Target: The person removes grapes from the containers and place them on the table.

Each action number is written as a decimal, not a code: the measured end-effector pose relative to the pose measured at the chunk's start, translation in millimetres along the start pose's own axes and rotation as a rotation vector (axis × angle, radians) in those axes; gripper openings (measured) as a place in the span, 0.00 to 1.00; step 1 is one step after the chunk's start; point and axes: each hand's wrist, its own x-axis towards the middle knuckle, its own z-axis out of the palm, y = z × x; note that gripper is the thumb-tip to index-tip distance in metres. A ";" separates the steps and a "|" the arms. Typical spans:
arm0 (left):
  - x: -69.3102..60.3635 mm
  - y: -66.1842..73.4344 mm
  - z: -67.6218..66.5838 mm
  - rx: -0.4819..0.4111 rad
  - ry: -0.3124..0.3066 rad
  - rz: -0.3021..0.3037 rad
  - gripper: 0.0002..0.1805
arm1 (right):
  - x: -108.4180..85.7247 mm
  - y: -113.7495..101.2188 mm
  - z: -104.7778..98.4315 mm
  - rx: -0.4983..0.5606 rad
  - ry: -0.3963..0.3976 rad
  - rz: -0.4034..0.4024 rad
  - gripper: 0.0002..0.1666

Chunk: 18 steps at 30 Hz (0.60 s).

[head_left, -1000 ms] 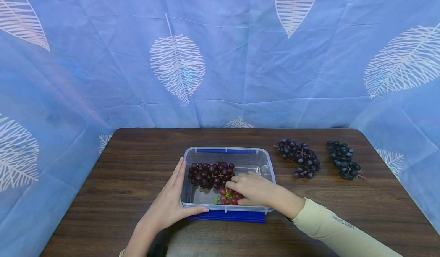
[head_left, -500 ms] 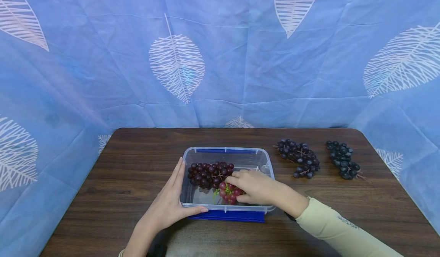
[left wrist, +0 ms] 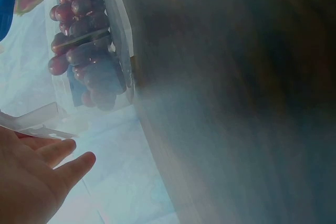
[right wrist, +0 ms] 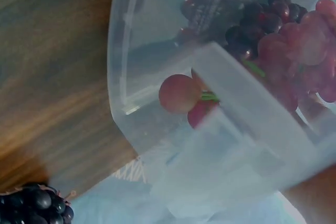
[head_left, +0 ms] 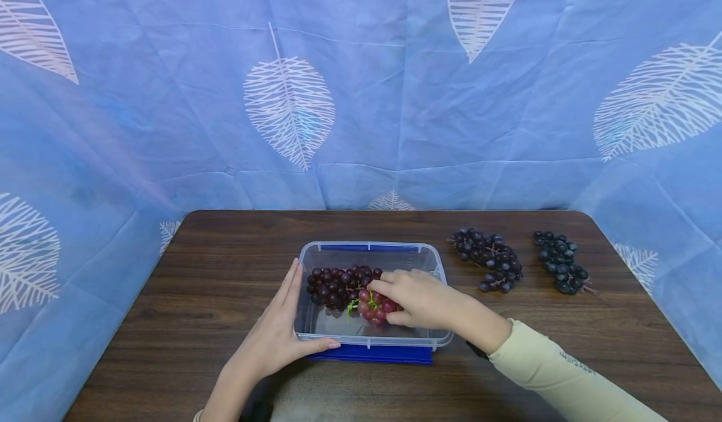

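Note:
A clear plastic box with blue clips holds a bunch of dark red grapes at its left. My left hand lies along the box's left wall with straight fingers, its thumb touching the front rim. Inside the box, my right hand grips a bunch of lighter red grapes with green stems, held to the right of and in front of the dark bunch. In the right wrist view these red grapes show through the box wall. The palm side of my right hand is hidden.
To the right of the box lie a bunch of purple-black grapes and a bunch of blue-black grapes on the brown wooden table. A blue cloth with white leaf prints hangs behind the table.
My right hand has lifted the lighter red grapes a little and shifted them slightly away from the front wall, inside the box. The left hand has stayed on the box.

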 end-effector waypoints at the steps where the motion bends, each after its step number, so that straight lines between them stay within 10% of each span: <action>1: 0.0 -0.2 0.0 0.000 0.001 0.000 0.76 | -0.3 -0.2 -1.6 -0.007 0.003 0.001 0.26; 18: 0.1 -0.6 0.5 0.002 0.010 0.015 0.76 | -5.7 -3.6 -26.7 -0.067 0.100 0.004 0.26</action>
